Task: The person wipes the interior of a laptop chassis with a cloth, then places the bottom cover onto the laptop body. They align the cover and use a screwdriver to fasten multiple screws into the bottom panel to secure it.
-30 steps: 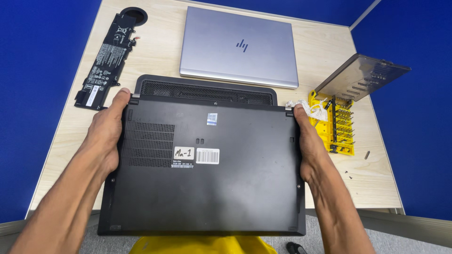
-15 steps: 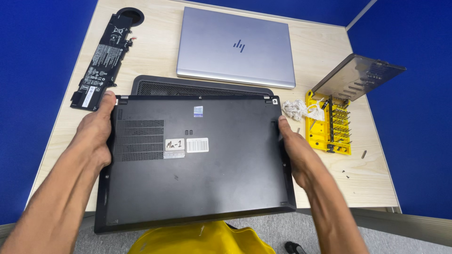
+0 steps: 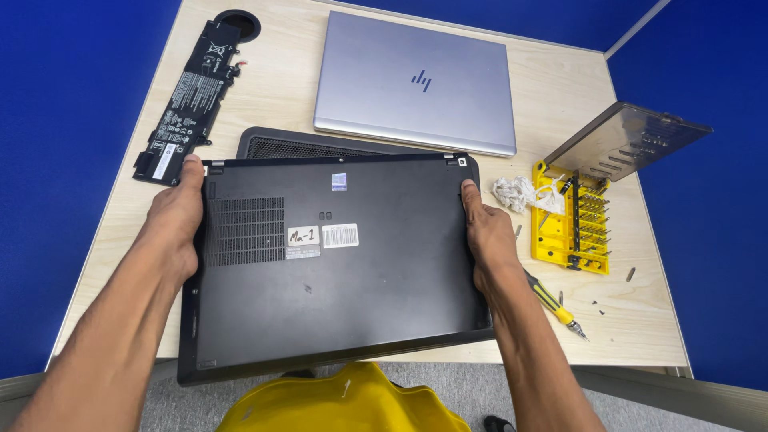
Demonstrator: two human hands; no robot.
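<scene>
Black laptop underside-up, overhanging the surface's near edge, gripped at both sides by left hand and right hand, fingers clasping its edges, silver laptop beyond.

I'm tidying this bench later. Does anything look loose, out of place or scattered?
Yes. Small dark screws lie loose on the table beside the yellow bit case, whose lid stands open. A bare battery pack lies at the far left.
</scene>
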